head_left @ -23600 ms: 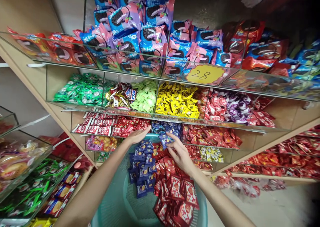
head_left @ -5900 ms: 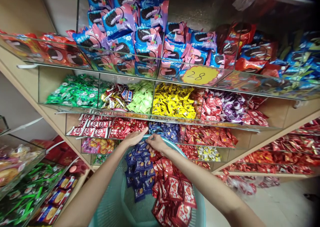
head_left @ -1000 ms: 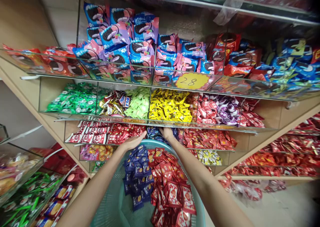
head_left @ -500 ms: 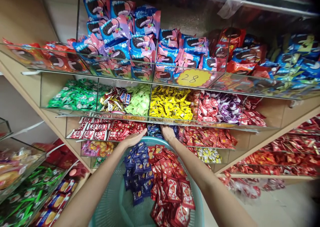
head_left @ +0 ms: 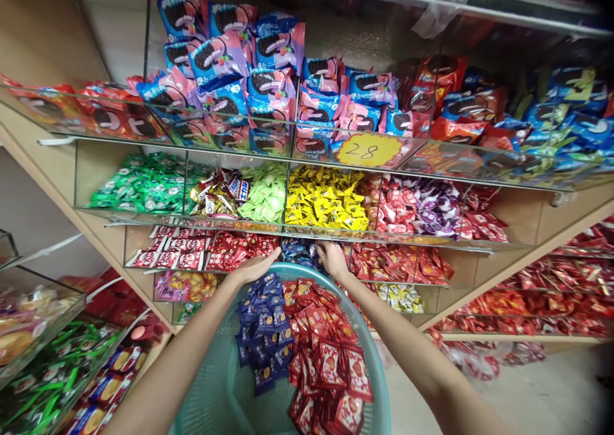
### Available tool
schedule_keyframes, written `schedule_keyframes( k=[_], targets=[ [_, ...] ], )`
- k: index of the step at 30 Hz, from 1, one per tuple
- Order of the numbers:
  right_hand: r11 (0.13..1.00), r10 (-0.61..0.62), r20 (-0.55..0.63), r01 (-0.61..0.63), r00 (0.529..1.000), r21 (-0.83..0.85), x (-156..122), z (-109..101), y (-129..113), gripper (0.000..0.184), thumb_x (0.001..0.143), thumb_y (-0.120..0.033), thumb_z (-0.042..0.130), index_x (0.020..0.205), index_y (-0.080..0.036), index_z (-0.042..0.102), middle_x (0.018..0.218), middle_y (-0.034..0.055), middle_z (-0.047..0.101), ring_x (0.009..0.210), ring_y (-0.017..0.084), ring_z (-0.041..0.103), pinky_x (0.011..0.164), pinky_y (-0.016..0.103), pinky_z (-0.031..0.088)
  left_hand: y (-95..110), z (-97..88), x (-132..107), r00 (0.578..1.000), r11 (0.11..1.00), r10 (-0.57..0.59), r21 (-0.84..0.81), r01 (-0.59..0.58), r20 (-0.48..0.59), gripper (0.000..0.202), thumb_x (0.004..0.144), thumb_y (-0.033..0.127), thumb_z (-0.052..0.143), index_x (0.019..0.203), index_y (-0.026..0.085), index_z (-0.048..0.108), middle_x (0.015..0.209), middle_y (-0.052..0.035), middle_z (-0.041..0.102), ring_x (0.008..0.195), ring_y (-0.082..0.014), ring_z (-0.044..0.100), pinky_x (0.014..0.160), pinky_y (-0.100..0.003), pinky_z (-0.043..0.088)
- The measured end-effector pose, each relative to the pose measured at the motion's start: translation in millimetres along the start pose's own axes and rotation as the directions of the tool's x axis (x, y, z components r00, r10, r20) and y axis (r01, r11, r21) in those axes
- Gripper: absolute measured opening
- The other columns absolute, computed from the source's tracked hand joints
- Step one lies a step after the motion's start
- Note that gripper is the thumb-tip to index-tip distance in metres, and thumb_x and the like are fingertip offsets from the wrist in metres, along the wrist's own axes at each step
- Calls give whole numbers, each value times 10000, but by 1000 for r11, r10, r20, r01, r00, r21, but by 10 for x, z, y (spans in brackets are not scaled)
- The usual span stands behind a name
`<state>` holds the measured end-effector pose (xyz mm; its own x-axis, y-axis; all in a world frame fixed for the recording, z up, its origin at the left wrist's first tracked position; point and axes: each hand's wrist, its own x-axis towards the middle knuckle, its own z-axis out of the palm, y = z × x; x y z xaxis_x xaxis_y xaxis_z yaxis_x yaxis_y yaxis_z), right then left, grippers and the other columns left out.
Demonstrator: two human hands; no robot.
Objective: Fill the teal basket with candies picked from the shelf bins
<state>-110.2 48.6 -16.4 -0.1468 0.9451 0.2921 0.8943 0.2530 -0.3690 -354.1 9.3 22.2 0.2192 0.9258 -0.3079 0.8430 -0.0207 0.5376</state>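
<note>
Head cam: got left hand [head_left: 254, 268] stretched out at the far-left rim of the teal basket [head_left: 218, 368], right hand [head_left: 332, 258] half-curled among blue packets [head_left: 297, 250] in the display rack [head_left: 520, 214]; can't tell if gripping anything with either. Seeing navy sachets [head_left: 266, 326] near basket's far rim, red sachets [head_left: 330, 361] toward right edge.

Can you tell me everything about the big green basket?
The basket is roundish and teal green and looks like plastic, with a smooth rim and small holes in its wall. It is open at the top, just in front of the shelves. Dark blue packets lie inside on the left, red packets on the right. The left hand seems to touch its far rim.
</note>
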Motion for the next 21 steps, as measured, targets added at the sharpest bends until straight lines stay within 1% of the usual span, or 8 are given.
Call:
schedule_keyframes(
  k=[2,3,5,7,10,13,17,21],
  targets=[
    [930,62,-93,-24,994,368,-120,-10,-9,269,844,-345,397,964,-172,564,856,71,639,694,165,614,607,258,455,5,0,-3,1000,1000,2,-2,-2,-1,881,689,774,27,1313,266,385,1379,-24,314,1254,-281,299,999,-400,255],
    [840,103,-103,-31,989,542,-184,-17,-32,277,821,-377,433,937,-163,566,792,56,634,620,153,602,544,250,454,3,2,-1,1000,1000,3,-6,-3,-1,876,690,774,30,1311,270,387,1381,-21,310,1257,-280,295,1001,-401,251],
    [632,163,-69,-51,984,773,-319,-42,-116,308,768,-420,508,917,-155,559,698,27,609,538,136,572,449,232,432,-12,12,9,1000,1000,-2,-11,2,-3,870,692,773,36,1303,273,401,1379,-22,314,1257,-282,294,1004,-402,247],
    [451,198,-27,-66,980,890,-458,-86,-239,326,719,-419,577,906,-153,561,652,10,596,528,127,561,429,218,424,-36,26,29,1000,1000,-6,-13,6,-9,871,693,774,44,1299,266,410,1373,-27,327,1253,-286,299,1004,-396,250],
    [289,209,57,-117,976,950,-657,-156,-452,309,682,-390,634,868,-150,575,623,4,604,519,107,550,455,210,429,-70,46,58,1000,1000,13,-15,-13,-16,863,697,772,54,1293,265,419,1371,-28,337,1250,-284,307,1003,-391,251],
    [236,163,149,-185,975,954,-819,-175,-641,286,670,-397,648,804,-152,582,631,9,619,514,99,548,465,208,425,-84,53,72,1000,1000,14,-7,-14,-17,854,703,766,54,1284,265,429,1372,-36,339,1244,-280,321,999,-395,256],
    [305,50,240,-243,970,921,-963,-118,-798,291,693,-437,615,746,-153,575,586,5,617,487,97,538,463,209,414,-89,54,79,1000,1000,7,13,-7,-18,856,709,760,52,1276,250,442,1351,-55,377,1234,-276,342,984,-385,275],
    [339,17,327,-313,945,887,-1070,-50,-835,296,698,-448,605,752,-161,556,556,-9,590,488,105,535,452,210,408,-77,46,66,1000,1000,17,5,-16,-26,854,708,761,69,1279,246,440,1349,-43,380,1226,-279,355,978,-373,284]
  ],
)
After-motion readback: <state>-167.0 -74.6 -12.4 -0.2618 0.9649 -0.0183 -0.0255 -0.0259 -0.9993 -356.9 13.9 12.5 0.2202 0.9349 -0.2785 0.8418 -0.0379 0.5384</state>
